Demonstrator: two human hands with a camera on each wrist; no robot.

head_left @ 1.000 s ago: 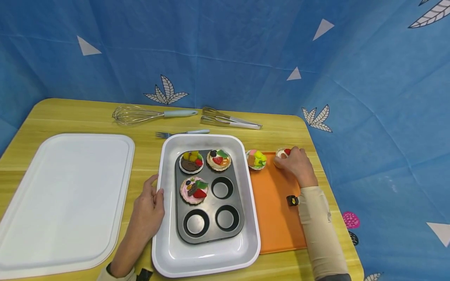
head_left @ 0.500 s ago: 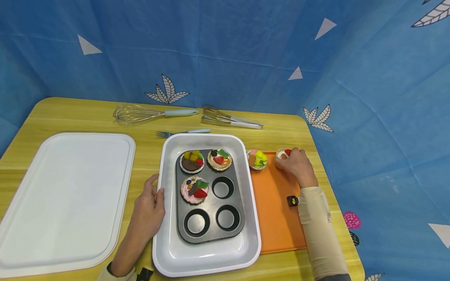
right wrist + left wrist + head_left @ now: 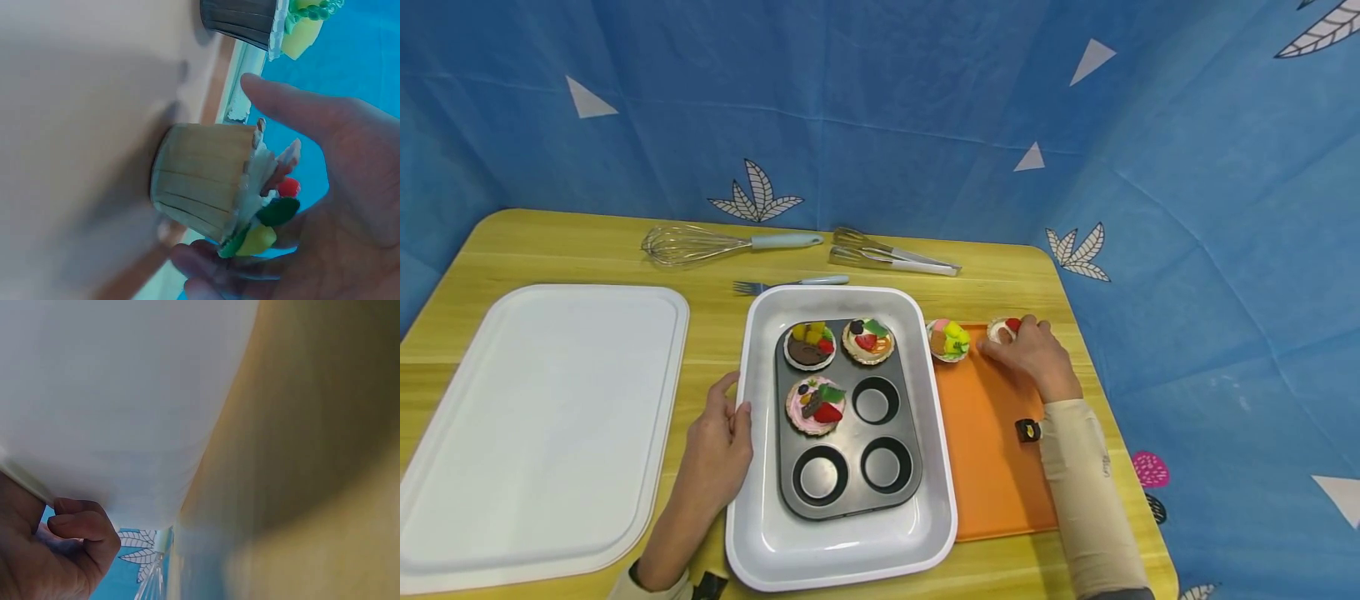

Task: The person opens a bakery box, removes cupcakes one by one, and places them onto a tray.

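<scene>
My right hand (image 3: 1033, 357) is around a cupcake (image 3: 209, 178) with a beige cup and fruit topping at the back right of the orange mat (image 3: 992, 458). Its thumb stands apart from the cup, and the fingertips are at the cup's other side. A second cupcake (image 3: 948, 342) with yellow and pink topping, in a dark cup, stands to its left. At the left side of a white deep tray (image 3: 842, 562), my left hand (image 3: 718, 450) holds the rim, fingers curled beneath it. Inside the tray lies a grey muffin tin (image 3: 850, 417) with a chocolate cupcake (image 3: 808, 347) and two tarts (image 3: 868, 342).
A whisk (image 3: 700, 245), a fork (image 3: 790, 284) and metal tongs (image 3: 895, 260) lie along the back of the wooden table (image 3: 565, 250). On the left is a flat white board (image 3: 542, 433). A blue cloth (image 3: 887, 108) hangs behind.
My right thumb has moved left, off the side of the beige cupcake, which stays in place. The left hand and the tray have not moved.
</scene>
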